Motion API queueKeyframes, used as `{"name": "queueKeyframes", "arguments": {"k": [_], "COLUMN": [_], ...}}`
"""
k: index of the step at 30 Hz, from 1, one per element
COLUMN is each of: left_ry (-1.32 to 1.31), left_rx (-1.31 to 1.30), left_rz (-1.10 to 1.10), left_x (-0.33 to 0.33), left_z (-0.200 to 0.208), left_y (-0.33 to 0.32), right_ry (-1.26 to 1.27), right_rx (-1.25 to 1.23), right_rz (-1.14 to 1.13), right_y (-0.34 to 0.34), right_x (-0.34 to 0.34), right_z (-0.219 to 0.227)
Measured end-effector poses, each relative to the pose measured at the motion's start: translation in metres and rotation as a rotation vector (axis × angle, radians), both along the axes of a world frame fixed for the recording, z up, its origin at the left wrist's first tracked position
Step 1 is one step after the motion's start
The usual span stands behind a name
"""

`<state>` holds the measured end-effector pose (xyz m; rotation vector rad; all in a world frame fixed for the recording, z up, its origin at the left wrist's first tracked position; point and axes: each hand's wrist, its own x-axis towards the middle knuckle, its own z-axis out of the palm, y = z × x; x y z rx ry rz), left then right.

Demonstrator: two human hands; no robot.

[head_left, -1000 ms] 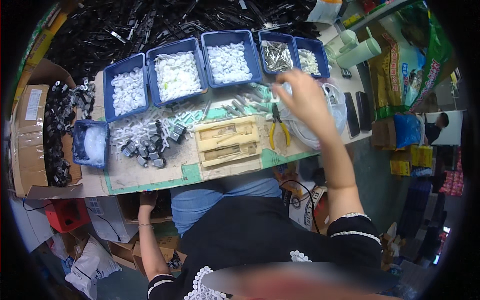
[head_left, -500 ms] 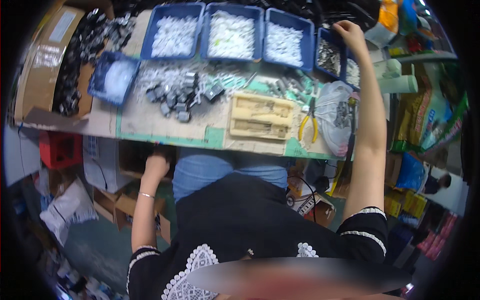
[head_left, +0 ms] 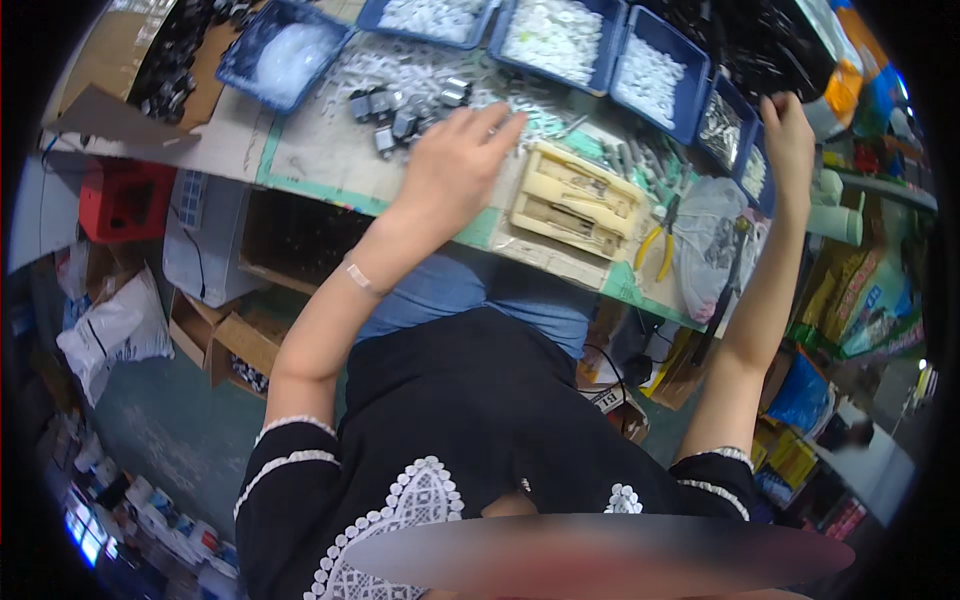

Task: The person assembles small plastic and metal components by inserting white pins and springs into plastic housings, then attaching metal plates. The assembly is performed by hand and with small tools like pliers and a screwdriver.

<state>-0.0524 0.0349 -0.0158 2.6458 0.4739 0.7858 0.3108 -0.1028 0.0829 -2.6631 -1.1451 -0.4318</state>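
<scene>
My left hand (head_left: 462, 165) reaches over the bench, fingers stretched out and apart, holding nothing that I can see. Beside its fingertips lie a pile of shiny dark-grey block-shaped parts (head_left: 405, 118) and scattered small white plastic parts (head_left: 375, 65). At the far right, my right hand (head_left: 790, 125) is raised beside a blue bin of small metal parts (head_left: 721, 125), its fingers bent together. Whatever those fingers hold is too small to make out. Between my hands sits a cream-coloured fixture block (head_left: 580, 200) with slots, and yellow-handled pliers (head_left: 655, 250) lie to its right.
Blue bins of white parts (head_left: 648, 80) line the back of the bench. A blue basket with a clear bag (head_left: 285, 60) stands at the left. A clear plastic bag (head_left: 705, 240) lies near the right front edge. Open cardboard boxes (head_left: 245, 340) stand below the bench.
My left hand has come up from below the bench's front edge to over the grey parts. My right hand stays by the far-right bins. The whole view has shifted and tilted.
</scene>
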Motion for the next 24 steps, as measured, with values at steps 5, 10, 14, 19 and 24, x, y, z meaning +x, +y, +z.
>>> {"name": "queueKeyframes", "arguments": {"k": [5, 10, 14, 19, 24], "left_ry": [0.069, -0.005, -0.169, -0.166, -0.34], "left_rx": [0.065, -0.085, -0.246, -0.558, -1.027], "left_rz": [-0.035, -0.004, 0.024, 0.128, 0.079], "left_x": [0.015, 0.02, 0.012, 0.007, -0.005], "left_z": [-0.012, -0.021, -0.025, -0.019, -0.017], "left_y": [0.004, -0.003, 0.001, 0.002, -0.011], "right_ry": [0.201, 0.325, 0.62, 0.445, 0.41], "right_rx": [-0.007, -0.252, -0.245, -0.026, 0.006], "right_rz": [0.125, 0.176, 0.385, 0.515, 0.57], "right_y": [-0.045, -0.07, -0.058, -0.031, -0.035], "right_x": [-0.104, -0.188, -0.208, -0.234, -0.251], "right_z": [0.021, 0.016, -0.012, -0.053, -0.079]}}
